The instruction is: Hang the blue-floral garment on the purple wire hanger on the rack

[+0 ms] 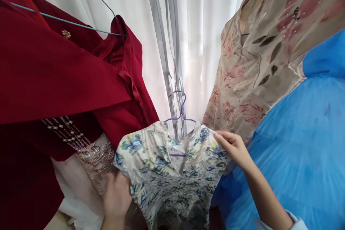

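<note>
A white dress with blue and yellow flowers (151, 154) hangs in front of me, its V-neck facing me and its lower part running out of view. It is on a purple wire hanger (181, 115), whose hook reaches up to a grey metal stand. My right hand (234, 147) pinches the dress at its right shoulder between thumb and fingers. Beside the left sleeve edge is my left hand (117, 196), smeared by motion. Its fingers are partly lost behind the cloth, so its grip is unclear.
Dark red garments (67, 75) hang at the left, one on a teal hanger (75, 23). A beige floral garment (242, 79) and a blue gauzy dress (302, 133) hang at the right. The grey metal stand (159, 18) rises before a white curtain (215, 14).
</note>
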Demonstrator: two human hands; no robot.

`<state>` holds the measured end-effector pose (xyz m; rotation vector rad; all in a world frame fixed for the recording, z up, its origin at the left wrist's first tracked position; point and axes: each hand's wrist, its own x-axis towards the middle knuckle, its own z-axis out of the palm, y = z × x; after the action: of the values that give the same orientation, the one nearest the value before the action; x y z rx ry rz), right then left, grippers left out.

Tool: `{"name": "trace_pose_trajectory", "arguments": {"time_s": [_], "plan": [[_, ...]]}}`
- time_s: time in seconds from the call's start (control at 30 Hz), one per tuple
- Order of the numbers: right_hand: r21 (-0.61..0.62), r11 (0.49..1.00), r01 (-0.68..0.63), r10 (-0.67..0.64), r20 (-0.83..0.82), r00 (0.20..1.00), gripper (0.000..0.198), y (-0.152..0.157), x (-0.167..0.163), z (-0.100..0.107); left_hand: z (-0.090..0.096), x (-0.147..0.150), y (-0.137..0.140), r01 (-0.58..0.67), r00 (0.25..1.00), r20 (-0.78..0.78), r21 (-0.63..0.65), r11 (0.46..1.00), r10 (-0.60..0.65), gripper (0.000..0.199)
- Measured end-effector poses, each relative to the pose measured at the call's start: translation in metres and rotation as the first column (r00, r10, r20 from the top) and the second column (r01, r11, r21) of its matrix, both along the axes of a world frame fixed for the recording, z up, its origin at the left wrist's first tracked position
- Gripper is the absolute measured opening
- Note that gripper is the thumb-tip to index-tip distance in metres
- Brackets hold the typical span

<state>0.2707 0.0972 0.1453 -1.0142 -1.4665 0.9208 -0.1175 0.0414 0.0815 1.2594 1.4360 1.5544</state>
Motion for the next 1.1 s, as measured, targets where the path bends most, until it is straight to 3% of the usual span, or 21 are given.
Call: {"name": "trace_pose_trajectory", "arguments": {"time_s": [0.07, 0.1, 0.17, 0.2, 0.23, 0.27, 0.33, 0.37, 0.43, 0.5, 0.7, 0.93, 1.1], "plan": [[0.097, 0.975, 0.199, -0.199, -0.002, 0.98, 0.036, -0.004, 0.006, -0.012, -0.027, 0.007, -0.01, -0.027, 0.998, -0.052, -0.134, 0.991, 0.02, 0.064], [0.163, 0.924, 0.345, -0.346, -0.024, 0.938, 0.038, -0.007, 0.006, -0.022, -0.039, 0.015, -0.015, -0.042, 0.995, -0.097, -0.199, 0.979, 0.023, 0.06], [0.251, 0.74, 0.624, -0.612, -0.133, 0.78, 0.046, -0.017, -0.002, -0.051, -0.058, 0.034, -0.023, -0.061, 0.986, -0.167, -0.267, 0.962, 0.016, 0.057], [0.25, 0.665, 0.704, -0.679, -0.193, 0.709, 0.049, -0.024, -0.01, -0.07, -0.066, 0.045, -0.027, -0.07, 0.985, -0.17, -0.268, 0.961, 0.024, 0.057], [0.216, 0.645, 0.733, -0.695, -0.234, 0.68, 0.05, -0.031, -0.02, -0.09, -0.072, 0.056, -0.032, -0.083, 0.987, -0.155, -0.258, 0.963, 0.043, 0.057], [0.149, 0.714, 0.684, -0.648, -0.226, 0.727, 0.043, -0.039, -0.032, -0.112, -0.076, 0.066, -0.037, -0.096, 0.989, -0.134, -0.247, 0.964, 0.064, 0.056], [-0.04, 0.947, 0.319, -0.321, -0.076, 0.944, 0.033, -0.054, -0.057, -0.152, -0.082, 0.084, -0.049, -0.141, 0.988, -0.096, -0.235, 0.962, 0.122, 0.053], [-0.137, 0.977, 0.162, -0.17, -0.046, 0.984, 0.037, -0.06, -0.068, -0.169, -0.084, 0.092, -0.055, -0.163, 0.986, -0.08, -0.235, 0.958, 0.148, 0.052], [-0.279, 0.96, -0.028, 0.02, -0.033, 0.999, 0.045, -0.068, -0.084, -0.191, -0.085, 0.102, -0.067, -0.178, 0.984, -0.053, -0.232, 0.956, 0.17, 0.05], [-0.325, 0.941, -0.095, 0.086, -0.04, 0.995, 0.045, -0.069, -0.091, -0.197, -0.083, 0.108, -0.078, -0.168, 0.986, -0.05, -0.231, 0.958, 0.161, 0.048], [-0.299, 0.91, -0.287, 0.261, -0.127, 0.957, 0.034, -0.058, -0.089, -0.165, -0.07, 0.116, -0.105, -0.169, 0.986, -0.031, -0.206, 0.964, 0.166, 0.046], [-0.295, 0.923, -0.247, 0.217, -0.132, 0.967, 0.022, -0.064, -0.092, -0.157, -0.085, 0.147, -0.138, -0.078, 0.991, 0.093, -0.22, 0.972, 0.1, 0.047], [-0.256, 0.955, -0.152, 0.108, -0.178, 0.978, 0.021, -0.075, -0.094, -0.148, -0.084, 0.152, -0.151, 0.028, 0.994, 0.106, -0.191, 0.981, -0.008, 0.044]]}}
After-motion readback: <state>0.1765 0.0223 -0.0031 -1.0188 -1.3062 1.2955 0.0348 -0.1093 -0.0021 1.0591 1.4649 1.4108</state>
